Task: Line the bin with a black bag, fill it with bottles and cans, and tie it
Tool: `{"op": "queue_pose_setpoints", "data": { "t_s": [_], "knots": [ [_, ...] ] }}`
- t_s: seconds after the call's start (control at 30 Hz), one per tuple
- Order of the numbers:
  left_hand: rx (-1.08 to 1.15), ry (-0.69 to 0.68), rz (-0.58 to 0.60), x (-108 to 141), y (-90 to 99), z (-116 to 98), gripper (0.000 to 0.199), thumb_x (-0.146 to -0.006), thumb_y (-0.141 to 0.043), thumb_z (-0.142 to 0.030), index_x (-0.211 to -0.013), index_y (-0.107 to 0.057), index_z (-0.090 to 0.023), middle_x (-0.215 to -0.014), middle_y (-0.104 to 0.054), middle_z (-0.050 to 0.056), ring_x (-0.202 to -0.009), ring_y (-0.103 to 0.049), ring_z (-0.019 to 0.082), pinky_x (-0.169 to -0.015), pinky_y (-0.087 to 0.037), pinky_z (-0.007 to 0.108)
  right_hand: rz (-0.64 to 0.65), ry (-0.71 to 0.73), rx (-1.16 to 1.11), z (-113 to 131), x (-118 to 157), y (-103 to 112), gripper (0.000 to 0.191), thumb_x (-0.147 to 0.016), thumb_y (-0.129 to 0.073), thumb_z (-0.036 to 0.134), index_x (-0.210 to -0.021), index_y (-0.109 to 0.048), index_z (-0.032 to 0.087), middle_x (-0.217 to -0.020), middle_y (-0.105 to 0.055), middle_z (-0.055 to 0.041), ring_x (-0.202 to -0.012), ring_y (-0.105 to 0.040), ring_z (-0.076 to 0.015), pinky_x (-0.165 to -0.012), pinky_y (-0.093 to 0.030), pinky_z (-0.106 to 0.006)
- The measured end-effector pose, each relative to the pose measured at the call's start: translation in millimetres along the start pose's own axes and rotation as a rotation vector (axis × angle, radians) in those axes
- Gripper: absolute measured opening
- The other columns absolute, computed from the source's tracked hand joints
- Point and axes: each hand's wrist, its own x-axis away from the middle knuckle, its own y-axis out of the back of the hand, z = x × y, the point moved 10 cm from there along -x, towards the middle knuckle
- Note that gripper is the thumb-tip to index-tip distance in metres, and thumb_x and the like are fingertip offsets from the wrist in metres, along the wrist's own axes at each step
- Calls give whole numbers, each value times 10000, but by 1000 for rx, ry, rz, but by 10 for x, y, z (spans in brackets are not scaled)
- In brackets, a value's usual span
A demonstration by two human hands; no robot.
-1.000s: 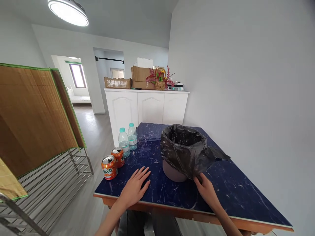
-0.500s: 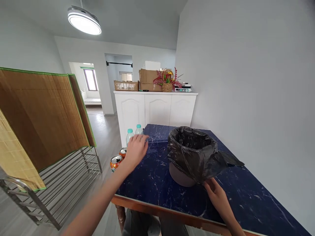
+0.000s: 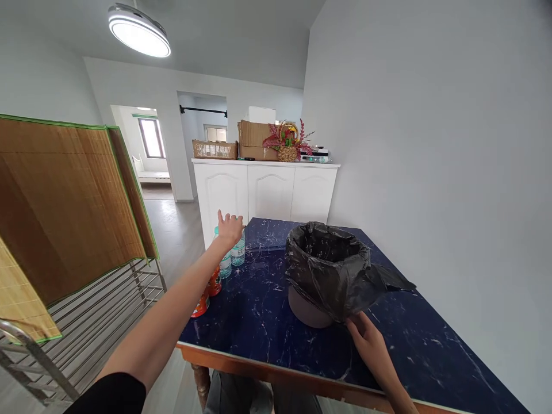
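My left hand is over the top of the right-hand clear water bottle, its fingers bent down around the hidden cap and one finger sticking up. Beside it stands a second water bottle with a teal cap, partly behind my wrist. Two orange-red drink cans are nearer to me, partly covered by my forearm. My right hand pinches the lower edge of a black garbage bag at the near right side. The bag lines a grey bin, folded over its rim.
The dark blue marbled table has a wooden edge towards me. Behind it is a white cabinet bearing cardboard boxes and a flower basket. On the left, a metal rack stands under a bamboo mat.
My left hand has moved forward and left, from above the table to the top of the right-hand bottle. My right hand stays at the bag. The view has shifted slightly.
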Motion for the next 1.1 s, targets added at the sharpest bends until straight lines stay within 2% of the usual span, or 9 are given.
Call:
{"op": "queue_pose_setpoints", "data": {
  "t_s": [0.1,0.2,0.3,0.43,0.53,0.63,0.8,0.97,1.1],
  "knots": [
    [48,-59,-3,31,63,-142,233,-1049,-586,-241,-1238,-684,-148,-1191,-756,163,-1134,-714,330,-1096,-439,533,-1,12,-5,31,-4,4,374,-918,-600,591,-974,-713,239,-1088,-807,-145,-1044,-769,-343,-806,-621,-382],
    [105,-124,-51,81,347,-310,268,-1075,-557,-281,-1298,-671,-186,-1290,-730,152,-1033,-754,307,-925,-545,433,-3,25,-16,52,-6,3,347,-925,-603,570,-954,-705,240,-1054,-808,-137,-971,-775,-323,-796,-615,-380],
    [180,-187,-191,131,959,-482,363,-1125,-475,-360,-1456,-567,-242,-1465,-647,108,-1155,-725,267,-947,-573,395,-6,36,-37,77,-7,-2,329,-921,-611,558,-935,-694,241,-1021,-806,-128,-942,-775,-313,-809,-612,-382],
    [549,-394,-583,396,2143,-800,353,-1090,-579,-396,-1387,-628,-211,-1353,-718,70,-1145,-716,195,-999,-603,340,-18,45,-70,123,-9,8,319,-905,-623,539,-959,-702,236,-1024,-803,-130,-941,-778,-314,-841,-616,-399],
    [711,-484,-583,555,2549,-1116,317,-1043,-663,-386,-1307,-693,-214,-1260,-770,44,-1017,-753,167,-940,-642,318,-21,44,-93,148,-10,23,320,-912,-624,524,-1014,-718,235,-1042,-805,-129,-951,-783,-316,-816,-627,-395],
    [782,-537,-404,621,2460,-1470,299,-1013,-698,-384,-1265,-725,-226,-1227,-794,34,-973,-773,171,-925,-658,329,-14,43,-115,161,-8,25,314,-929,-620,507,-1052,-727,239,-1041,-807,-122,-968,-788,-313,-795,-637,-384],
    [712,-610,-71,598,1759,-1903,295,-1017,-669,-391,-1266,-733,-246,-1267,-785,63,-974,-782,207,-886,-657,366,-3,53,-142,170,-8,9,311,-942,-614,501,-1060,-727,237,-1039,-806,-119,-999,-790,-314,-829,-643,-389],
    [585,-597,196,474,1111,-2079,248,-947,-768,-327,-1180,-761,-242,-1143,-820,53,-975,-795,250,-829,-632,357,8,48,-155,163,-8,-8,319,-945,-618,507,-1075,-726,236,-1068,-804,-125,-1016,-786,-317,-845,-642,-397],
    [544,-614,277,397,890,-2158,254,-889,-825,-368,-1112,-805,-248,-1033,-841,47,-962,-800,276,-734,-609,329,14,38,-165,156,-3,-7,334,-947,-619,511,-1094,-728,230,-1085,-800,-128,-1023,-783,-314,-852,-639,-401]
  ]
}}
